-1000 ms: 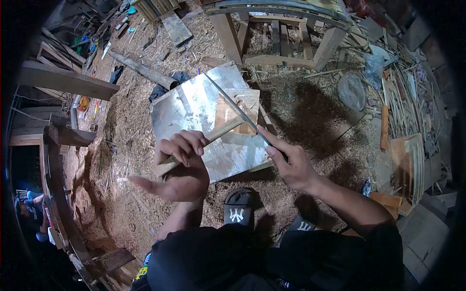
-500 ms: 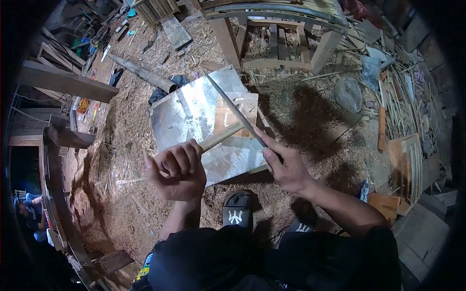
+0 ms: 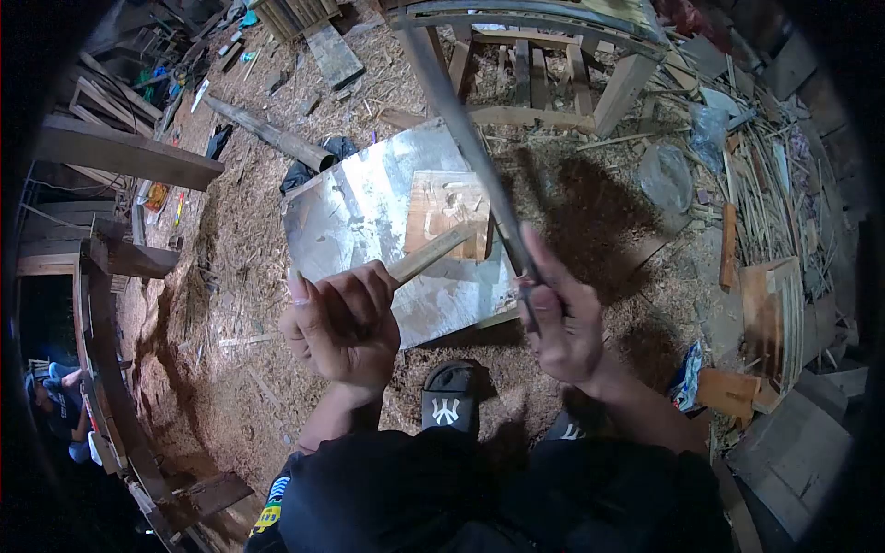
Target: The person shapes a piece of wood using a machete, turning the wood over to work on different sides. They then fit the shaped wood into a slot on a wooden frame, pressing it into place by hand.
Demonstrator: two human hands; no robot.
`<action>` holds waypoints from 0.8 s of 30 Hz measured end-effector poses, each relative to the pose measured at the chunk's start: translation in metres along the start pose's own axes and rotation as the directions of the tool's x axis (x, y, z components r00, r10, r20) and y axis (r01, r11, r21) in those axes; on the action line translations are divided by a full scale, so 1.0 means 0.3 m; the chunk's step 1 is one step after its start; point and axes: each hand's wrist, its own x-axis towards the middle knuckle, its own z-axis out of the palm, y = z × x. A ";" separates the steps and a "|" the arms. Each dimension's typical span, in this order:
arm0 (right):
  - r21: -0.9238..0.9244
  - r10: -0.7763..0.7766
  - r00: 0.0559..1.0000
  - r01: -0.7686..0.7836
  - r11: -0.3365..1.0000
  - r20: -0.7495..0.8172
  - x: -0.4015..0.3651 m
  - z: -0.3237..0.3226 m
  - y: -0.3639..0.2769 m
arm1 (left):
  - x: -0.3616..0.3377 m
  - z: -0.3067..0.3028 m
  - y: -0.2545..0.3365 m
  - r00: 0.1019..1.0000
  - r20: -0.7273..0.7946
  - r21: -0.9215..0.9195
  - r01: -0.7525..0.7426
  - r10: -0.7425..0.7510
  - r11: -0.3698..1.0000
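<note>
My left hand point(image 3: 343, 323) is closed around a light wooden strip point(image 3: 431, 254), which points up and to the right. My right hand point(image 3: 567, 323) grips the lower end of a long dark blade-like tool point(image 3: 470, 138), raised and tilted up to the left. The blade passes just right of the strip's far end; whether they touch I cannot tell. Beneath them a square wooden block point(image 3: 429, 207) with a carved outline lies on a pale metal-like sheet point(image 3: 346, 217).
Shavings cover the ground. A wooden frame point(image 3: 622, 97) stands at the top, with a plastic bag point(image 3: 666, 180) at right. A round pole point(image 3: 263, 131) lies upper left. Thick beams point(image 3: 129, 152) jut in from the left. A person point(image 3: 64, 405) is at far left.
The long tool has been lifted toward the camera and now points further up. My right hand has turned and shifted slightly right and down. My left hand has moved slightly right with the strip.
</note>
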 end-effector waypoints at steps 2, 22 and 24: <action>0.021 -0.305 0.943 0.310 0.950 -0.131 0.011 -0.006 -0.024 | 0.004 0.001 -0.003 1.000 0.003 -0.004 0.003 -0.003 1.000; -0.212 0.079 0.995 -0.063 0.975 0.068 -0.007 0.061 0.021 | -0.001 0.026 -0.004 0.995 -0.087 0.044 0.058 -0.054 0.997; -0.202 0.101 0.993 -0.085 0.976 0.067 0.006 0.038 -0.005 | -0.003 0.014 0.001 0.998 -0.021 0.079 0.060 -0.059 0.995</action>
